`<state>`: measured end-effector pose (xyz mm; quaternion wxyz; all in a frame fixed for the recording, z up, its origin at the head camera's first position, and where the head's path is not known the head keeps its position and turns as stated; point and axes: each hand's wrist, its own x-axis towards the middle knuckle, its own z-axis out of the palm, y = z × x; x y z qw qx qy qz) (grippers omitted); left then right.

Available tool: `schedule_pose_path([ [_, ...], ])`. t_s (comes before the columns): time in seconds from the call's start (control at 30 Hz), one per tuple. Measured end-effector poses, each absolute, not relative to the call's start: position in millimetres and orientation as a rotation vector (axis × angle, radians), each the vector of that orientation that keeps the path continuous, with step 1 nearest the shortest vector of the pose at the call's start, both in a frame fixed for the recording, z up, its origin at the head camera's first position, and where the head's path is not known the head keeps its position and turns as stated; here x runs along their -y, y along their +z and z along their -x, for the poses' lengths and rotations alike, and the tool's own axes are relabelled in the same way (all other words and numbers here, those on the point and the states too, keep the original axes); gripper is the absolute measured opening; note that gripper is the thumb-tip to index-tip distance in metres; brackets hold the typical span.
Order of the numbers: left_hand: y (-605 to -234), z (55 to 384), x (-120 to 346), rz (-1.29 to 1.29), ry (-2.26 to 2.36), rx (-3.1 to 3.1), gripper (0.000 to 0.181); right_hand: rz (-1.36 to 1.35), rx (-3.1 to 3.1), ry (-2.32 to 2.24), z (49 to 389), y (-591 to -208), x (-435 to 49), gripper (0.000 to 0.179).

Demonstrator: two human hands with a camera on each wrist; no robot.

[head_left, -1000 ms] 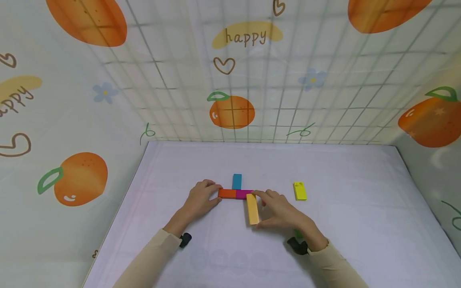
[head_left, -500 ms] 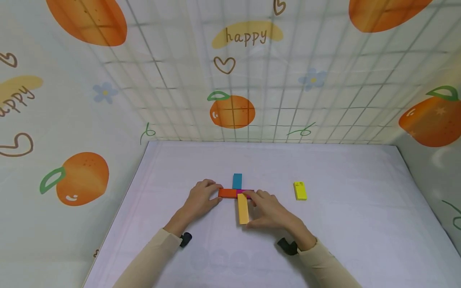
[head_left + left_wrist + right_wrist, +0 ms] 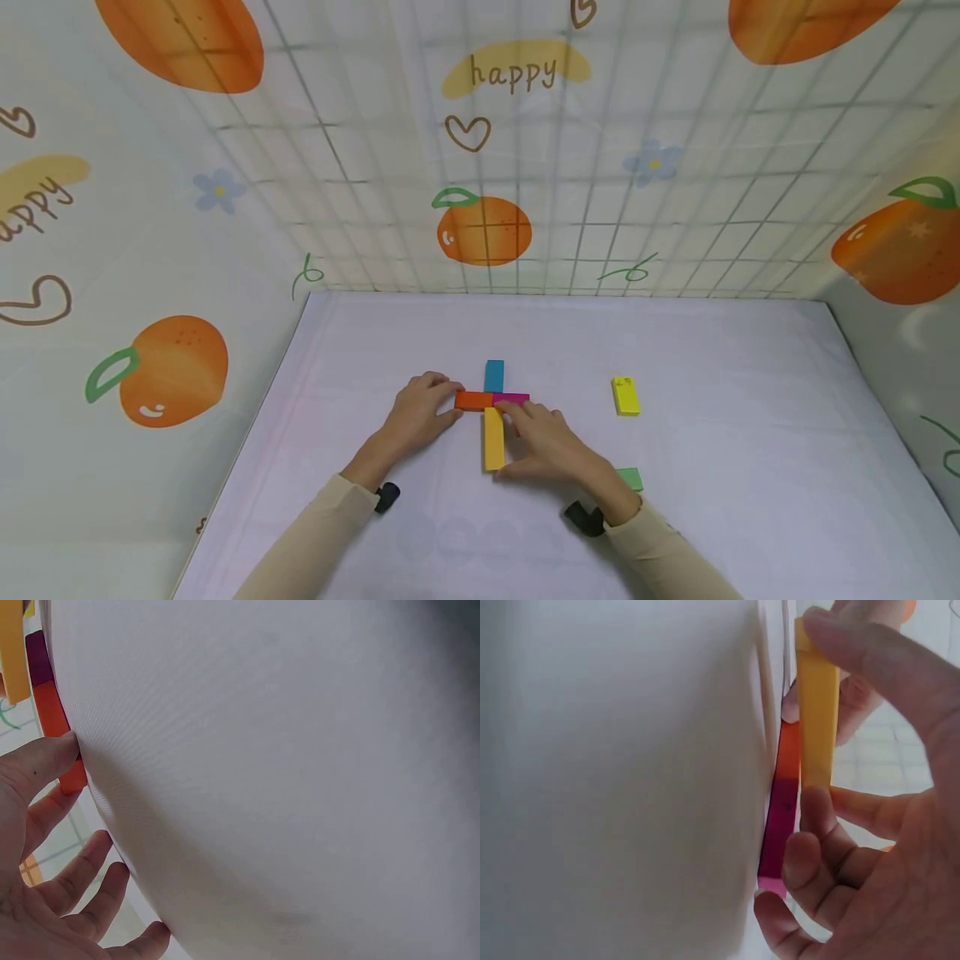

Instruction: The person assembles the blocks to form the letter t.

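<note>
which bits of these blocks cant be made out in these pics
Green block: one end, head view, hidden by the right arm.
Pink block: part of its near side, head view, hidden by the right hand.
Yellow block: marks on its top, head view, too small to tell.
Orange block: part of it, left wrist view, hidden by the left hand.
Amber block: part of it, left wrist view, cut off by the picture's edge.

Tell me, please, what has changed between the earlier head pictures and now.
The right grip moved the held amber block leftward; more of the green block now shows. The left grip, orange block, magenta block, blue block and yellow block stayed put.
</note>
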<state>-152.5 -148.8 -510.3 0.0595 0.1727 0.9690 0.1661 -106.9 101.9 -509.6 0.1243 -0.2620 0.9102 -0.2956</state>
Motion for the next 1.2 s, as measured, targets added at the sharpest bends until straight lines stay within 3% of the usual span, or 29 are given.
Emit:
schedule_pose_path([
  [1.2,-514.0,152.6,150.1,-0.524,0.524,-2.951,0.040,0.727,-2.783,-0.667,102.5,-518.0,-86.3,0.102],
])
